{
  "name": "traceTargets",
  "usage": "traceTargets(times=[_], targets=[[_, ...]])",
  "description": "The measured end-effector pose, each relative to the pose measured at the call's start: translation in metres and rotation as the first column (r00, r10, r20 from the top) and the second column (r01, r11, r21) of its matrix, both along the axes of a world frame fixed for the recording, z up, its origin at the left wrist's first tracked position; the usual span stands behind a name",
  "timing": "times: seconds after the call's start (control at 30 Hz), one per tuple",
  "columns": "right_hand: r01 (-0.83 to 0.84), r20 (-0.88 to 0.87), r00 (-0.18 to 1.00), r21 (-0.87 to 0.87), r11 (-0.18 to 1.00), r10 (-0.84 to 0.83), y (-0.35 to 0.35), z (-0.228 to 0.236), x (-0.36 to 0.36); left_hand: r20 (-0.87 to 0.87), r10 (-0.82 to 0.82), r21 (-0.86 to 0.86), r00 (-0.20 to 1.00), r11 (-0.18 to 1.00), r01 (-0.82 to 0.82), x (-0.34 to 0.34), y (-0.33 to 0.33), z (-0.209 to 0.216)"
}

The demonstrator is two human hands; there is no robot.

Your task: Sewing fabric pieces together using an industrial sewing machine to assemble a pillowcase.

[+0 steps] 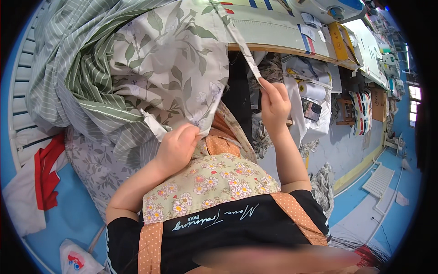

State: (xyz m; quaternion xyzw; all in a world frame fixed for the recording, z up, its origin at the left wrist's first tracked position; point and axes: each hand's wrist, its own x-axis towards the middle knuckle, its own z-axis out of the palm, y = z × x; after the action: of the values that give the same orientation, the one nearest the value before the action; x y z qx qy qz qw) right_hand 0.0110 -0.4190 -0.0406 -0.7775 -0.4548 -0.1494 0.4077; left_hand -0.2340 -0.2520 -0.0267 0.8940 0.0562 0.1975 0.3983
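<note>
A large white cloth printed with grey-green leaves (169, 50) spreads over my lap and the work table, with a green striped cloth (91, 73) bunched against its left side. My left hand (177, 147) is closed on the lower edge of the leaf-print cloth, near my apron; a pale folded end pokes out beside the knuckles. Further right, my right hand (276, 107) pinches a narrow pale fabric strip (246, 50) between thumb and fingers. That strip runs up taut from my fingertips, along the cloth's right side, toward the table top.
The white table (273, 34) has a wooden front edge. On it are a yellow box (342, 43) and part of a sewing machine (333, 10). Below sit a thread cone (312, 90) and a phone (312, 110). A white slatted frame (20, 96) stands at left.
</note>
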Motion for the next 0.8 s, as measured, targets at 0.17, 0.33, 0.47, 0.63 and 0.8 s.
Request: traceTargets(times=[0.17,0.33,0.47,0.63,0.8], targets=[[-0.028,-0.146,0.988,0.113,0.993,0.045,-0.02,0.015,-0.003,-0.145,-0.047,-0.033,0.988,0.999,0.043,-0.001,-0.005,0.007],[0.034,-0.294,0.954,0.313,0.949,0.063,-0.017,0.012,-0.013,0.032,-0.077,0.19,0.997,0.979,0.069,0.01,-0.004,0.008],[0.149,-0.47,0.876,0.474,0.868,0.106,-0.011,0.006,-0.022,0.047,0.017,0.113,0.999,0.993,-0.022,0.016,-0.01,0.003],[0.246,-0.569,0.818,0.479,0.843,0.084,-0.015,0.003,-0.026,-0.016,-0.078,0.156,0.997,0.985,0.079,0.018,-0.008,0.009],[0.164,-0.438,0.891,0.559,0.813,0.121,-0.012,0.004,-0.028,0.094,-0.169,0.325,0.981,0.937,0.13,0.034,0.002,0.015]])
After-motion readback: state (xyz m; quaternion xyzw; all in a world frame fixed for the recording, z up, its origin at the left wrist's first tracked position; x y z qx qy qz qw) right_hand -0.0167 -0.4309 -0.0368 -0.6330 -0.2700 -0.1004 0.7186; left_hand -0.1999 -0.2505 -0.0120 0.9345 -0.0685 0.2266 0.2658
